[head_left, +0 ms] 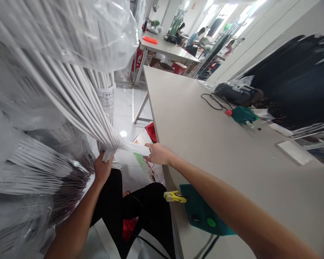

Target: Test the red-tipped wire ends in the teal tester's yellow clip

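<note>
A thick bundle of long, thin white cable-like strands [83, 97] comes down from the upper left, its top wrapped in clear plastic. My left hand [102, 168] is closed around the lower end of this bundle. Out to the right, a smaller group of strands [133, 146] branches off, and my right hand [157, 153] is closed on its end, beside the table edge. Behind them stands another bundle with a printed label band [106, 96]. More strands with dark ends [70, 183] lie to the left of my left arm.
A long pale table [183, 118] runs along my right. On it are a green device with a yellow clip [175, 196], another green device [244, 114] and a white block [294, 152]. A printed carton [144, 162] stands below its edge. People [194, 39] sit at tables farther back.
</note>
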The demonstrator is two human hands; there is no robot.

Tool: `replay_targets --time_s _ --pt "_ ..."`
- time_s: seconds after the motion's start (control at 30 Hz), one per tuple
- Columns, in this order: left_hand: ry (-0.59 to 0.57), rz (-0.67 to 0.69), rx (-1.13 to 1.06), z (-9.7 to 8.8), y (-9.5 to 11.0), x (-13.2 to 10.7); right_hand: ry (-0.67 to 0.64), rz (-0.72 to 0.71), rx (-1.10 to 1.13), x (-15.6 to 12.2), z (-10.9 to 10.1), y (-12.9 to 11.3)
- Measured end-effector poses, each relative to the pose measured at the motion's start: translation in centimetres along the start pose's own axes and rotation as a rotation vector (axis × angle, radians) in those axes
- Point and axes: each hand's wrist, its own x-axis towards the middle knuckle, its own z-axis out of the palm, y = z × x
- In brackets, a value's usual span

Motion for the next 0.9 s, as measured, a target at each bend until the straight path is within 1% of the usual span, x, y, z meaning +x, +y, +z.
replay_targets --time_s 0.07,0.17,0.3,0.43,0.53,0.57,0.63,0.73,0.77,0.8,0.83,0.87,0.9 --pt "0.047 0.007 0.051 -1.5 -0.3 -0.1 -0.027 -0.002 -0.058 0.0 0.1 0.0" --pt "0.091 0.021 0.123 -3.4 -0.4 -0.9 -0.085 -0.028 -0.100 -0.1 0.4 -0.7" --pt "0.120 0.035 0.221 -5.1 -0.4 -2.2 -0.192 -0.088 -0.096 -0.5 1.1 -1.8" --pt "0.155 0.102 0.400 -6.8 -1.4 -2.3 -0.277 -0.151 -0.073 -0.8 1.7 -2.5" --pt "0.235 0.177 0.594 -8.7 -2.1 -1.9 -0.312 -0.192 -0.062 -0.8 1.8 -2.8" --pt "0.263 0.200 0.647 -9.2 -2.1 -1.9 -0.319 -0.205 -0.059 -0.8 1.8 -2.9" --pt "0.278 0.223 0.714 -10.1 -1.8 -2.3 -0.334 -0.226 -0.051 -0.8 1.8 -3.1" --pt "0.248 0.244 0.690 -10.3 -0.8 -4.5 -0.357 -0.242 -0.034 -0.8 2.0 -3.2" --pt "0.257 0.284 0.635 -10.1 -0.5 -5.6 -0.364 -0.243 -0.026 -0.7 2.0 -3.1" --pt "0.297 0.314 0.555 -9.6 -0.1 -6.7 -0.369 -0.243 -0.020 -0.7 2.1 -3.0" --pt "0.269 0.335 0.455 -8.9 0.3 -7.8 -0.370 -0.242 -0.014 -0.6 2.2 -2.9" --pt "0.182 0.328 0.345 -8.0 0.7 -8.7 -0.369 -0.242 -0.010 -0.5 2.3 -2.9" --pt "0.024 0.294 0.225 -6.9 1.2 -9.4 -0.366 -0.242 -0.007 -0.5 2.4 -2.8"
